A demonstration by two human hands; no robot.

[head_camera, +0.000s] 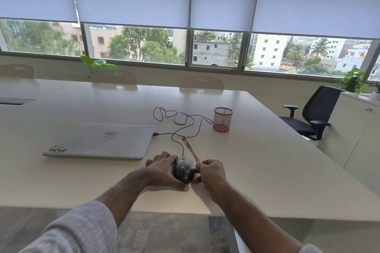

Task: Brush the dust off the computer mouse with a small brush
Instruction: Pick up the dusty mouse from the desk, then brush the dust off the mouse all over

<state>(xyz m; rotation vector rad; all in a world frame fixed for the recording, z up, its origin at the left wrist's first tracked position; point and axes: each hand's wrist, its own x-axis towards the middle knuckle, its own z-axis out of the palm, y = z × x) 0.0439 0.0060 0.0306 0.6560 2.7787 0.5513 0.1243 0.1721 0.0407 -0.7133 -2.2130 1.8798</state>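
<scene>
Your computer mouse (183,170) sits low in the middle of the frame, a dark rounded body speckled with pale dust, held between your two hands just above or on the pale table (257,160); which of the two, you cannot tell from here. Your left hand (164,170) cups it from the left side, fingers curled over the top and thumb under the near edge. Your right hand (210,172) is clenched around the wooden handle of the small brush (190,149), which slants up and to the left from your fist, its bristle end pointing away from the mouse and hanging over the table. The mouse's black cable (178,121) runs up the frame from the mouse in loose loops and ends at a plug in the side of the closed silver laptop (100,141), left of centre. A pink mesh pen cup (222,119) stands upright right of the cable loops. At the right edge, off the table, is a black office chair (312,113).
</scene>
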